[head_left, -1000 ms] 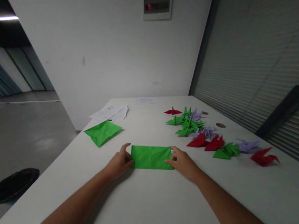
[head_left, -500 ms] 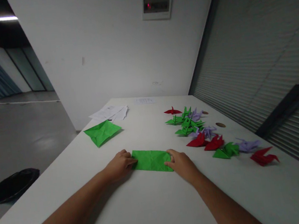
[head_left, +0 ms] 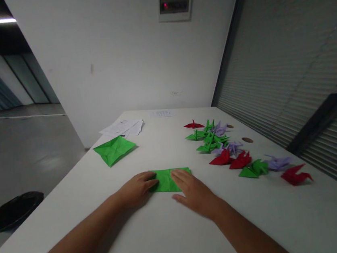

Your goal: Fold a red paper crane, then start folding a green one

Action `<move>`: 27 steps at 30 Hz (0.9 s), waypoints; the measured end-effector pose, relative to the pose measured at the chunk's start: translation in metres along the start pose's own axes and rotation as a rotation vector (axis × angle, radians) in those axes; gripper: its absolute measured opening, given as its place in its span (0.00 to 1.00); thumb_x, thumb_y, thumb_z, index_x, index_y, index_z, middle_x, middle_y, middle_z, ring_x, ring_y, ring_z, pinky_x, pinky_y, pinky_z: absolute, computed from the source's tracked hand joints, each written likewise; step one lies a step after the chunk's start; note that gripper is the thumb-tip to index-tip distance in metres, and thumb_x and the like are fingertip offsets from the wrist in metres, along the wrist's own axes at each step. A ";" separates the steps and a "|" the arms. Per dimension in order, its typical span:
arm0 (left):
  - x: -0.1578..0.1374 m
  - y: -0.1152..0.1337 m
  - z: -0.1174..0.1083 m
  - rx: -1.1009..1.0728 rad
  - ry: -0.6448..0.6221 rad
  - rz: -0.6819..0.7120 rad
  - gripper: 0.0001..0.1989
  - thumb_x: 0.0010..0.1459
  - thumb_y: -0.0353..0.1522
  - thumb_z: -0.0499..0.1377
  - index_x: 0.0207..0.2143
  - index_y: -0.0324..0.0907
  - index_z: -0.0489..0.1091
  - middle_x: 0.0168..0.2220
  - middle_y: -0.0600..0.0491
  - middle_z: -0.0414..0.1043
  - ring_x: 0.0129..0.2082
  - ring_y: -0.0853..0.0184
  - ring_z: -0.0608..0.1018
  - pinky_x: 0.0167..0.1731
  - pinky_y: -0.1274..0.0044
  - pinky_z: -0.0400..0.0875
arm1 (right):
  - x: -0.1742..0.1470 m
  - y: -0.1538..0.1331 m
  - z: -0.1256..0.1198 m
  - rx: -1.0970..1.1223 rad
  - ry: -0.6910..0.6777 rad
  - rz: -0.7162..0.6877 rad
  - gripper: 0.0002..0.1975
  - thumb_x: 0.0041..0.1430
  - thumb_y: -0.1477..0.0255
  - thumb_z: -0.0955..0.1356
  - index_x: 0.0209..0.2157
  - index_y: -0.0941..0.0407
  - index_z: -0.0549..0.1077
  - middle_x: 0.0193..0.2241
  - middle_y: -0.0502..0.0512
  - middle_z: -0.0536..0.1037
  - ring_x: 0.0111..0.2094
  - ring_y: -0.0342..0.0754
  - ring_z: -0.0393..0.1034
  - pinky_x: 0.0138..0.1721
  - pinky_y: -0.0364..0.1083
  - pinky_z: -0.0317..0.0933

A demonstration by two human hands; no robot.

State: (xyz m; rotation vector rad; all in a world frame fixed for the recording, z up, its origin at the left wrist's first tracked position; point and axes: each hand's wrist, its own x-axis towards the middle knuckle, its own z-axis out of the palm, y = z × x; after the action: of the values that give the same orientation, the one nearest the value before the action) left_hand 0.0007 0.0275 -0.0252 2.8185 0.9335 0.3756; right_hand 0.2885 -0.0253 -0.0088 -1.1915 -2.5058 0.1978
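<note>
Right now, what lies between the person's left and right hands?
The head view shows a green paper rectangle there, with the left hand at its left end and the right hand over its right part.

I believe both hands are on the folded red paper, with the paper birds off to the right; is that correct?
Not quite: in the head view, the folded paper at the left hand and right hand is green, not red; the paper birds are off to the right.

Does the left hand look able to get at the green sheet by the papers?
Probably yes: nothing visible lies between the left hand and the green sheet, though that hand would have to leave the folded paper.
</note>
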 end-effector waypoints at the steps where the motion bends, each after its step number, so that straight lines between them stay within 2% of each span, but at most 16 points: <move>1: 0.000 0.000 0.000 0.005 -0.003 0.007 0.26 0.63 0.24 0.56 0.62 0.45 0.72 0.64 0.42 0.69 0.61 0.51 0.74 0.63 0.60 0.68 | 0.001 -0.004 0.003 0.000 -0.069 -0.011 0.36 0.66 0.63 0.71 0.69 0.61 0.62 0.70 0.69 0.62 0.71 0.64 0.53 0.71 0.62 0.50; 4: -0.001 -0.002 0.001 0.022 -0.004 0.028 0.25 0.63 0.24 0.57 0.62 0.47 0.73 0.66 0.41 0.68 0.64 0.49 0.72 0.63 0.57 0.67 | 0.005 -0.012 0.011 0.019 -0.229 -0.003 0.42 0.67 0.57 0.70 0.73 0.62 0.55 0.74 0.67 0.50 0.75 0.63 0.42 0.73 0.62 0.45; 7: 0.000 -0.004 0.002 0.030 -0.004 0.041 0.26 0.63 0.25 0.58 0.62 0.49 0.73 0.66 0.41 0.67 0.64 0.49 0.72 0.63 0.57 0.68 | 0.006 -0.015 0.012 0.051 -0.284 0.024 0.42 0.69 0.54 0.68 0.74 0.61 0.52 0.74 0.67 0.47 0.75 0.62 0.40 0.74 0.62 0.41; 15: 0.000 -0.007 0.003 0.057 -0.039 0.017 0.27 0.64 0.25 0.59 0.63 0.51 0.72 0.68 0.44 0.66 0.65 0.48 0.71 0.64 0.57 0.67 | 0.001 -0.008 0.010 0.026 -0.268 0.101 0.44 0.69 0.52 0.66 0.73 0.65 0.52 0.73 0.72 0.47 0.75 0.65 0.41 0.74 0.63 0.41; 22: -0.001 -0.008 0.003 0.045 -0.017 0.007 0.28 0.61 0.23 0.60 0.62 0.48 0.73 0.68 0.41 0.65 0.66 0.47 0.70 0.64 0.55 0.66 | -0.005 0.012 0.015 -0.028 -0.193 0.203 0.44 0.70 0.50 0.63 0.73 0.68 0.53 0.73 0.76 0.47 0.75 0.66 0.42 0.73 0.63 0.44; 27: -0.001 -0.009 0.003 0.073 -0.011 0.007 0.26 0.64 0.24 0.58 0.62 0.47 0.73 0.67 0.40 0.66 0.65 0.47 0.71 0.64 0.57 0.67 | -0.006 0.017 0.014 -0.063 -0.200 0.269 0.46 0.70 0.48 0.62 0.72 0.72 0.54 0.73 0.79 0.47 0.74 0.67 0.42 0.73 0.63 0.43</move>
State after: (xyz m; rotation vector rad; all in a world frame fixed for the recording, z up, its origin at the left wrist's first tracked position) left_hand -0.0042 0.0341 -0.0299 2.8871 0.9543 0.3330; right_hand 0.2993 -0.0188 -0.0283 -1.6063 -2.5255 0.3222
